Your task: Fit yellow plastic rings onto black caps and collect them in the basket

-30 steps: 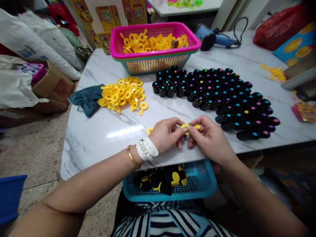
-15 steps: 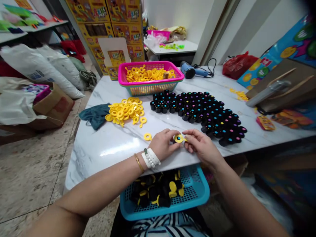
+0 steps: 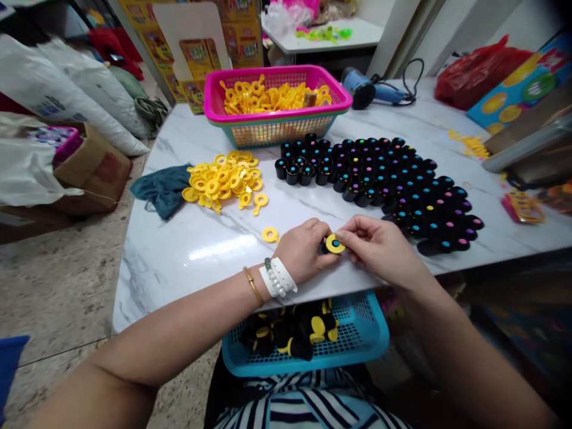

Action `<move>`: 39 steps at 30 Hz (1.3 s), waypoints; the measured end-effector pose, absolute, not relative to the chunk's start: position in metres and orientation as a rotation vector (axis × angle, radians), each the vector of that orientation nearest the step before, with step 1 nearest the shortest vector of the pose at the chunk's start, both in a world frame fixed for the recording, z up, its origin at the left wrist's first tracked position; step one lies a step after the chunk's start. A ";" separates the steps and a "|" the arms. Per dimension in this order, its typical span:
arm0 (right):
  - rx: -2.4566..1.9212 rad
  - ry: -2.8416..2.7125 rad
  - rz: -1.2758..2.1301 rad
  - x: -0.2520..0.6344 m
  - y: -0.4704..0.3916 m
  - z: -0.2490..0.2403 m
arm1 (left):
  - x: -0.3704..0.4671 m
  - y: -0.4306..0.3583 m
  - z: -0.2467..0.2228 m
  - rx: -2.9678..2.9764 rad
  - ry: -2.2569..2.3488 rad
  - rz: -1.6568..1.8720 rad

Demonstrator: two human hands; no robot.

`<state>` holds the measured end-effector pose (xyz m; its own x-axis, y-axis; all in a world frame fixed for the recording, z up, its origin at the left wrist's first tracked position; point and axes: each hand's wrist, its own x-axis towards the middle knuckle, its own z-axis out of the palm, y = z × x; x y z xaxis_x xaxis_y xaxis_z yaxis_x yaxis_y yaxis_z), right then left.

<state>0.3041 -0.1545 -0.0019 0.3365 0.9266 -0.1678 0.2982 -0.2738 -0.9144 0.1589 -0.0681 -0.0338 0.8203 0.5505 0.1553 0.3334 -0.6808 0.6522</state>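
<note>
Nearest, I'm viewing a blue basket (image 3: pixel 379 333) sitting below the surface (image 3: pixel 152 256); beyond, near the surface's edge, the left hand (image 3: pixel 306 253) is gripping a black cup (image 3: pixel 335 243), the right hand (image 3: pixel 382 250) pinching with its fingers the yellow ring (image 3: pixel 330 246) on top; both pieces are looking light, stiff, perhaps slick, so I'm favouring cup sides and ring rim; farther off, loose yellow rings (image 3: pixel 226 180) are lying piled
</note>
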 end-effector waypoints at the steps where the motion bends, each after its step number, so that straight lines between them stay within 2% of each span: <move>1: -1.803 -1.145 0.871 0.304 -0.156 0.000 | 0.159 -0.068 -0.034 2.373 0.645 0.437; 4: -1.834 -1.235 0.761 0.304 -0.159 0.003 | 0.159 -0.067 -0.034 2.368 0.646 0.409; 14: -1.526 -1.025 1.169 0.310 -0.163 -0.020 | 0.159 -0.073 -0.030 2.348 0.694 0.445; 20: -1.464 -0.955 1.191 0.316 -0.167 -0.017 | 0.152 -0.065 -0.029 2.322 0.505 0.496; 26: -1.428 -0.912 1.293 0.314 -0.167 -0.018 | 0.152 -0.068 -0.030 2.380 0.559 0.439; 39: -1.501 -0.912 1.131 0.310 -0.166 -0.020 | 0.152 -0.068 -0.033 2.261 0.558 0.544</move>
